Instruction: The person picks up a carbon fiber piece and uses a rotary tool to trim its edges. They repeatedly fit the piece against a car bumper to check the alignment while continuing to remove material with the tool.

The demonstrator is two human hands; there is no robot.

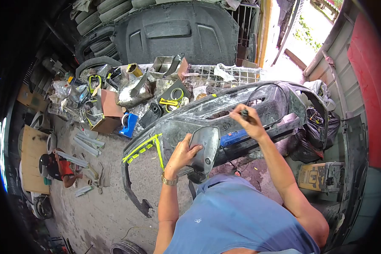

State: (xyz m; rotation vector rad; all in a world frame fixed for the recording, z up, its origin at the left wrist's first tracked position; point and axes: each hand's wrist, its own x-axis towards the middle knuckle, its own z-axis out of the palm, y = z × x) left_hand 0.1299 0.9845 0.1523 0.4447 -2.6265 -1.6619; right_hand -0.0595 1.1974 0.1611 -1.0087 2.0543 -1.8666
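Observation:
My left hand [183, 153], with a metal-banded watch on the wrist, grips the edge of a curved grey plastic piece [207, 146] with a small round hole near its lower end. My right hand [251, 123] is closed round a small black tool [244, 113]; a dark cable loops near it, and the tool's exact kind does not show. Both hands are over a grey, dusty car bumper [180, 129]. Just below my right hand, a blue tool [233, 138] rests on the bumper. Yellow-green masking tape [158, 150] marks the bumper's left end.
Behind the bumper, a cluttered bench holds a cardboard box [108, 110], a blue tape dispenser [129, 125] and tape rolls. A car hood [178, 34] stands behind. Another person [57, 167] crouches at left. Black bags [305, 139] and a yellow battery-like case [319, 177] are at right.

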